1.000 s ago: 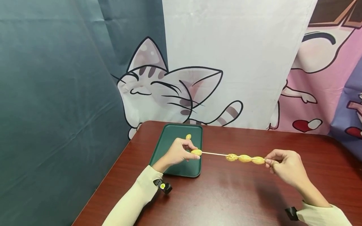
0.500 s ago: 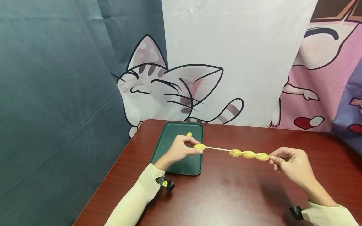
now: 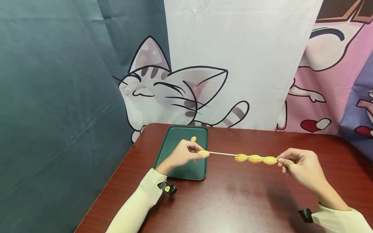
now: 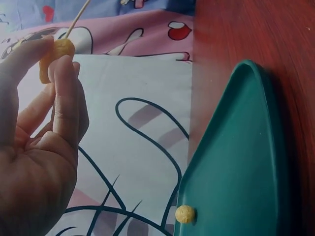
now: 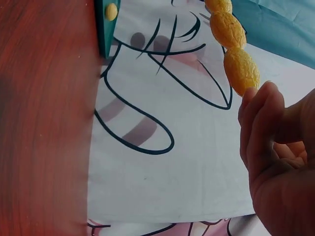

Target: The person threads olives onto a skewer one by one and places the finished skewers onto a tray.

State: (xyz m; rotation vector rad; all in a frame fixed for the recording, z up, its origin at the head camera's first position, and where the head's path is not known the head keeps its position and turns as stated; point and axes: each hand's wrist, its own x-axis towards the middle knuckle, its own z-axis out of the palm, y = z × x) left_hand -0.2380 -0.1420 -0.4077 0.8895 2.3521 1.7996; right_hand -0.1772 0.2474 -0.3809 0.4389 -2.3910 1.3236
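Left hand (image 3: 182, 153): here it is, thumb and fingertips drawn together in a pinch on a single yellow piece (image 3: 205, 153), held up above the tray's right side.
Stick (image 3: 222, 153): thin and pale, stretching between the hands, sloping slightly down to the right; its left end meets the pinched piece, but how deep it goes, I can't tell.
Three yellow pieces (image 3: 255, 159): threaded in a row on the stick's right half, end to end, with bare stick between them and the single piece.
Right hand (image 3: 304, 166): thumb and fingers pinching the stick's right end, just beside the last of the three.
Green tray (image 3: 187, 171): flat on the reddish-brown table (image 3: 239, 194), one loose yellow piece (image 3: 193, 139) lying in it, beyond the left hand.
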